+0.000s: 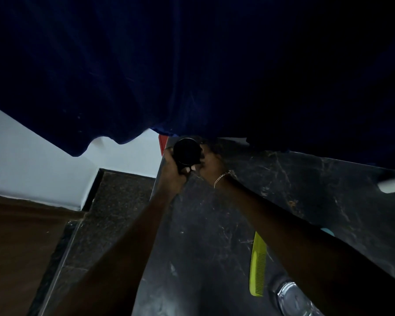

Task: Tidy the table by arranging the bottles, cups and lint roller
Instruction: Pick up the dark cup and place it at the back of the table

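A black cup (186,151) with a dark round mouth sits at the far left corner of the dark marble table (214,224), just below the hanging curtain. My left hand (172,172) wraps its left side and base. My right hand (209,164), with a gold chain at the wrist, grips its right side. A clear plastic bottle (294,299) lies on the table near the front edge, partly under my right forearm. A pale cylindrical object (393,184) shows at the right edge, too blurred to identify.
A dark blue curtain (192,65) fills the upper view and hangs over the table's back. A yellow-green comb (258,265) lies on the table near the bottle. A red object (162,143) stands behind the cup. Floor and white wall lie to the left.
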Tool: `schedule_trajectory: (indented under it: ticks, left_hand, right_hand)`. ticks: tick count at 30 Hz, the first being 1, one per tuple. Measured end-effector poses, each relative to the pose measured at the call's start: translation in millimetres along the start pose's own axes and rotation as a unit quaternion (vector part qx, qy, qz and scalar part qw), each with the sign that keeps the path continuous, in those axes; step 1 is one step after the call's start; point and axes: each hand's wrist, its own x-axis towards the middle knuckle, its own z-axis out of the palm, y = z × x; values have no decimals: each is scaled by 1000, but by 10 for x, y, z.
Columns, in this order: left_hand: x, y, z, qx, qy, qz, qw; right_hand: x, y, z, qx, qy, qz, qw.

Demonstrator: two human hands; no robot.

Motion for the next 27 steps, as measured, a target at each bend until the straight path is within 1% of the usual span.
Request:
schedule_trajectory:
  ticks: [4, 12, 16, 21, 23, 27]
  left_hand:
    - [75, -117, 39, 16, 0, 7, 1000]
    - [92, -247, 72, 23, -1, 14, 1000]
    - [-14, -177, 59, 16, 15, -11, 1000]
    - [-380, -56, -27, -16, 30, -60, 998]
    - [-568, 13, -56, 5, 22, -48, 999]
    - [-955, 165, -96, 115, -1, -22, 993]
  right_hand:
    - [50, 42, 40, 9, -15, 6, 1000]
    - [45, 32, 38, -20, -30, 6, 999]
    - [-47, 59, -57, -18, -31, 6, 999]
    - [-321, 124, -223, -27, 6, -24, 999]
    - [-475, 176, -271, -45, 13, -39, 998]
    - [-860, 276, -355, -76, 18, -65, 995]
